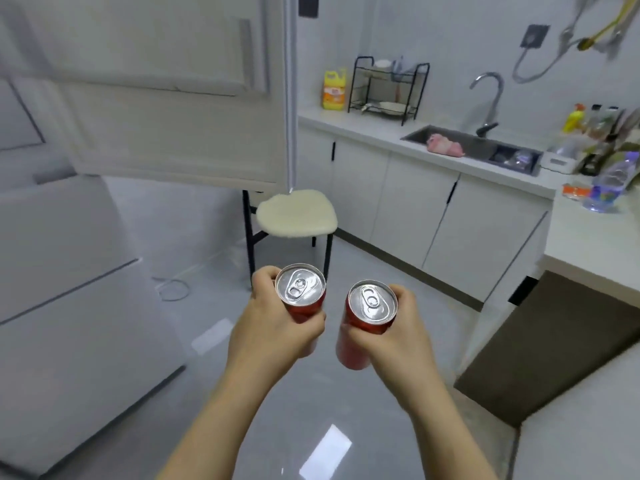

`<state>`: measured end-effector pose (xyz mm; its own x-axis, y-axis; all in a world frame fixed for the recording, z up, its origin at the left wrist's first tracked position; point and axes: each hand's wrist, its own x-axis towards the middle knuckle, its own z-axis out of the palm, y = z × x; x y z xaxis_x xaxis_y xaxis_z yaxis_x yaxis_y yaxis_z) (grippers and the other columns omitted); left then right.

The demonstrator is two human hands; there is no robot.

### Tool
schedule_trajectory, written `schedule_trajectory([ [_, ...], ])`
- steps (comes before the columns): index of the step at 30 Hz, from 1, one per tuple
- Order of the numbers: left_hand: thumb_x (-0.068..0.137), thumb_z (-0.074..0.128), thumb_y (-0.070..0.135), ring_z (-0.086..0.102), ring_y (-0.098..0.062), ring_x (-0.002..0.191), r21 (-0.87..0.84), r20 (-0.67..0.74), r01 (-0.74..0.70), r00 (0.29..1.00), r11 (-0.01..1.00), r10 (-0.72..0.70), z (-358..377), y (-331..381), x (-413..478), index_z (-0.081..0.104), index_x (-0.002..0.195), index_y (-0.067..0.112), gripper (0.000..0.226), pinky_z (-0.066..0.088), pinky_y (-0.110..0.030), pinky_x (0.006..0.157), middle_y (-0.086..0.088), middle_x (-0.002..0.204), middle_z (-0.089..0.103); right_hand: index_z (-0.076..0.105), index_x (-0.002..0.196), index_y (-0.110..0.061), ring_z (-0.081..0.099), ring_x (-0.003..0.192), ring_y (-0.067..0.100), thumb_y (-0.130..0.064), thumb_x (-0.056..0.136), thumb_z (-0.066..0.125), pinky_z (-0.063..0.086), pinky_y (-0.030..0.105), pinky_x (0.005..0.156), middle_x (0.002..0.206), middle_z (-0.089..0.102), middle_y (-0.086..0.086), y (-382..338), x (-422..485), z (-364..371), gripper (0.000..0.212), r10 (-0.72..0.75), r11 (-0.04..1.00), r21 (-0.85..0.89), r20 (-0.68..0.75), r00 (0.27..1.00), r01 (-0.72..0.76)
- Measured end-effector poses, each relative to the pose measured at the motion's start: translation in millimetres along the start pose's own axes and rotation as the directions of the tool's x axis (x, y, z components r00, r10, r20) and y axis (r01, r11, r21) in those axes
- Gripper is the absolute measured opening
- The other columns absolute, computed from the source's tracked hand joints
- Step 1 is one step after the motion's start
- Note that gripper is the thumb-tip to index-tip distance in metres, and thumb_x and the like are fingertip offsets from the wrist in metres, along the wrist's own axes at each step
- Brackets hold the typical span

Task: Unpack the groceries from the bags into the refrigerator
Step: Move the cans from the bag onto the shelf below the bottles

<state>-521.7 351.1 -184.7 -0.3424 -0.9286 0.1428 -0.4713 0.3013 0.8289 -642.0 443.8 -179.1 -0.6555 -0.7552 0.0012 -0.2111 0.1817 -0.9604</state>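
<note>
I hold two upright red drink cans with silver tops over the grey floor. My left hand (277, 327) grips the left can (300, 285). My right hand (398, 334) grips the right can (372, 303), which sits slightly lower and nearer to me. The white refrigerator (69, 289) stands at the left, and its upper door (166, 98) is swung open toward the middle of the view. No grocery bag is in sight.
A stool (296, 213) with a cream cushion stands just beyond the cans, under the open door. White counter cabinets (415, 209) run along the right with a sink (478, 147), a dish rack (388, 88) and bottles. A dark mat (554, 341) lies at right.
</note>
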Motion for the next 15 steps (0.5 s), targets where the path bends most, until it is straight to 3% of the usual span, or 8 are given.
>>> schedule_trajectory([
  [4, 0.068, 0.075, 0.029, 0.054, -0.009, 0.082, -0.018, -0.134, 0.041, 0.990, 0.999, -0.043, -54, -29, 12, 0.032, 0.106, 0.030, 0.057, 0.043, -0.026, 0.069, 0.019, 0.095, 0.052, 0.042, 0.097, -0.029, 0.054, 0.064, -0.006, -0.004, 0.072, 0.071, 0.040, 0.005, 0.045, 0.085, 0.058, -0.015, -24, 16, 59, 0.045, -0.072, 0.997, -0.006, 0.175, 0.982, 0.075],
  [7, 0.070, 0.075, 0.023, 0.051, 0.001, 0.078, -0.054, -0.226, 0.076, 0.970, 0.996, -0.086, -96, -52, 27, 0.032, 0.106, 0.031, 0.057, 0.038, -0.012, 0.060, 0.017, 0.097, 0.050, 0.041, 0.102, -0.026, 0.055, 0.069, -0.001, -0.005, 0.072, 0.071, 0.042, 0.007, 0.049, 0.086, 0.058, -0.014, -45, 29, 111, 0.048, -0.133, 0.990, -0.003, 0.266, 0.955, 0.139],
  [12, 0.070, 0.075, 0.022, 0.050, -0.006, 0.084, -0.067, -0.365, 0.108, 0.922, 0.992, -0.125, -177, -92, 61, 0.038, 0.109, 0.032, 0.055, 0.033, -0.007, 0.061, 0.017, 0.096, 0.052, 0.039, 0.105, -0.025, 0.057, 0.082, -0.002, -0.010, 0.070, 0.075, 0.043, 0.013, 0.061, 0.090, 0.059, -0.016, -87, 46, 204, 0.052, -0.231, 0.973, 0.059, 0.357, 0.905, 0.225],
  [15, 0.072, 0.074, 0.022, 0.050, -0.008, 0.084, -0.072, -0.440, 0.109, 0.889, 0.991, -0.130, -224, -113, 79, 0.041, 0.112, 0.034, 0.053, 0.034, -0.009, 0.061, 0.023, 0.090, 0.051, 0.038, 0.106, -0.025, 0.056, 0.080, -0.005, -0.011, 0.071, 0.074, 0.042, 0.014, 0.064, 0.091, 0.058, -0.015, -113, 57, 259, 0.053, -0.282, 0.959, 0.095, 0.417, 0.864, 0.267],
])
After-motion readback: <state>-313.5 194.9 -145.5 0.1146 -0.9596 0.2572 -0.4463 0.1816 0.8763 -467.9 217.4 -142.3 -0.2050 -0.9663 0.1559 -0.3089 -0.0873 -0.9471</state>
